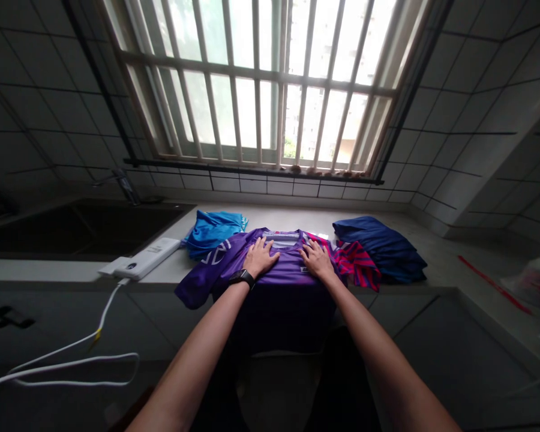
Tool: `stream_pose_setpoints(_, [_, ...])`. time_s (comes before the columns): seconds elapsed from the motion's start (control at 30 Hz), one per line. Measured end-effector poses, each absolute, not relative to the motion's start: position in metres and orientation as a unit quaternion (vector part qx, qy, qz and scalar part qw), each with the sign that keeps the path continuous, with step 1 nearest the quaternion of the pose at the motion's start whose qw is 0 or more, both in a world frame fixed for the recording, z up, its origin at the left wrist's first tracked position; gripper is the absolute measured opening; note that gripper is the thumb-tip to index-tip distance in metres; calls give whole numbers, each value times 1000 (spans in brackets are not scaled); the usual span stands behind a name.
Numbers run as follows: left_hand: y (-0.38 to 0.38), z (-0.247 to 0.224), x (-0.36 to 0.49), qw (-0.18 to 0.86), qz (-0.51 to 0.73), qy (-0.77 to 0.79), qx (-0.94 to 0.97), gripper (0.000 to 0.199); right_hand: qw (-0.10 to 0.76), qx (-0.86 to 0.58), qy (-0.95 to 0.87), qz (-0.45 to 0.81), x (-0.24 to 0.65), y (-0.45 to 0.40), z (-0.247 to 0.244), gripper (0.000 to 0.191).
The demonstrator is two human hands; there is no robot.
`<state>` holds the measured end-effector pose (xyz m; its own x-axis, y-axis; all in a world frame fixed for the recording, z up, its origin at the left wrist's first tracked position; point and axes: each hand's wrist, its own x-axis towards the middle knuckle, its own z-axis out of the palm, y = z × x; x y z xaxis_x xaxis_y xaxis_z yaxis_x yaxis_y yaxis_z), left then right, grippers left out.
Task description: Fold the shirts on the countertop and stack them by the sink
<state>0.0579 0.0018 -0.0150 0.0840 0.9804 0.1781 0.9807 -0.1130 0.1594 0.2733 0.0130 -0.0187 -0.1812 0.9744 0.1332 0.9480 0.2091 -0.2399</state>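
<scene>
My left hand (pixel 260 257) and my right hand (pixel 317 259) lie flat on a purple sports jersey (pixel 279 276), fingers spread and holding nothing. The jersey lies on the counter, its lower part hanging down over the front edge into shadow. One purple sleeve (pixel 198 285) spreads out to the left. A black wristwatch (pixel 242 278) sits on my left wrist. Beyond my left hand is a folded bright blue garment (pixel 213 233). To the right of my right hand are a red-and-blue striped garment (pixel 357 264) and a folded navy garment (pixel 378 249).
A white countertop (pixel 270 217) runs beneath a barred window (pixel 256 81). A dark sink (pixel 81 231) with a tap lies left. A white power strip (pixel 146 259) trails a white cable (pixel 67 366) down the cabinet. A red strip (pixel 495 285) and a plastic bag (pixel 533 282) lie right.
</scene>
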Motion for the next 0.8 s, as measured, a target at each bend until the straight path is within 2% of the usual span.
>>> stream_pose_setpoints(0.17, [-8, -6, 60, 81, -95, -683, -720, 60, 133, -619, -771, 65, 273, 13, -17, 58])
stream_pose_setpoints(0.27, [-14, -6, 52, 60, -71, -659, -746, 57, 129, -619, -773, 61, 275, 13, -17, 54])
stream_pose_setpoints(0.57, [-12, -19, 36, -20, -121, -660, -741, 57, 135, -612, -778, 46, 271, 9, -10, 51])
stream_pose_setpoints(0.67, [-11, -19, 37, -19, -129, -654, -745, 57, 190, -615, -765, -14, 286, 1, -1, 55])
stream_pose_setpoints(0.73, [-12, -19, 37, -16, -123, -656, -745, 58, 247, -656, -710, -66, 311, -9, 5, 59])
stream_pose_setpoints(0.8, [-12, -18, 37, -15, -117, -658, -744, 59, 268, -723, -628, -101, 342, -21, 9, 61])
